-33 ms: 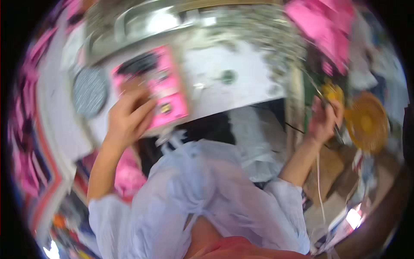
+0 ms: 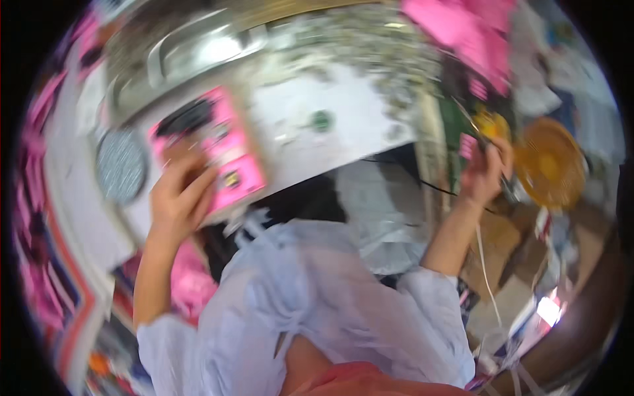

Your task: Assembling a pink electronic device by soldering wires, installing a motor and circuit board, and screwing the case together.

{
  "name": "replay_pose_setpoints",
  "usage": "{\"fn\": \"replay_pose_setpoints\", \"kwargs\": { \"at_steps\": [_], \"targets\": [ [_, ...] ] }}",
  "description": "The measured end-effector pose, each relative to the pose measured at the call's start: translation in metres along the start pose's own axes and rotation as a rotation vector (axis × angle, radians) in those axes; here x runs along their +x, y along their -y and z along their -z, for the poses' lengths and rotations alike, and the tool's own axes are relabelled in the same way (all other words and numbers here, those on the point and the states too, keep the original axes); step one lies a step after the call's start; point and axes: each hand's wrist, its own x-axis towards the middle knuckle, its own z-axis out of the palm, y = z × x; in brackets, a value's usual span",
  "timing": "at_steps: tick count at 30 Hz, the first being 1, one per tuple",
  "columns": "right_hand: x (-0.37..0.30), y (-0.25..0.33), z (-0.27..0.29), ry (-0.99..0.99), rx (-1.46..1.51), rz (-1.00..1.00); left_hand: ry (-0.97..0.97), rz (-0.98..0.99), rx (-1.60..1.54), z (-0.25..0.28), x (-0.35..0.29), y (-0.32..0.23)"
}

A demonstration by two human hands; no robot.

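My left hand (image 2: pixel 179 191) rests over a bright pink pad (image 2: pixel 246 173) on the white table, fingers bent down and close together. A brownish patch (image 2: pixel 183 150) shows by its fingertips; what they pinch is hidden and blurred. On the pad lie a black bundle (image 2: pixel 185 117) and a small yellow-and-black piece (image 2: pixel 230 179). Off the table's right side, my right hand (image 2: pixel 486 173) is closed around a thin, pointed metal tool (image 2: pixel 470 119), its kind blurred. Beside its fingers shows a small pink piece (image 2: pixel 467 146).
A round grey disc (image 2: pixel 123 165) lies left of the pad. Metal trays (image 2: pixel 198 59) stand behind it. Many small pale pieces (image 2: pixel 370 49) cover the table's far part, near a green round thing (image 2: pixel 322 121). An orange bowl (image 2: pixel 549 164) and a white cord (image 2: pixel 485 264) are at the right.
The whole view has shifted, so the table and its things sit further left. The small pink piece beside my right hand now shows. Both hands keep nearly the same pose.
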Motion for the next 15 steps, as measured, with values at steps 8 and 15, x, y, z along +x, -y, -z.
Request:
{"fn": "replay_pose_setpoints", "kwargs": {
  "at_steps": [8,15],
  "targets": [
    [0.093,0.008,0.029,-0.185,-0.162,0.17,-0.033,0.049,-0.034,-0.002,0.004,-0.012],
    [0.175,-0.075,0.058,0.019,-0.181,-0.352,-0.021,0.021,-0.102,0.003,0.006,0.001]
  ]
}}
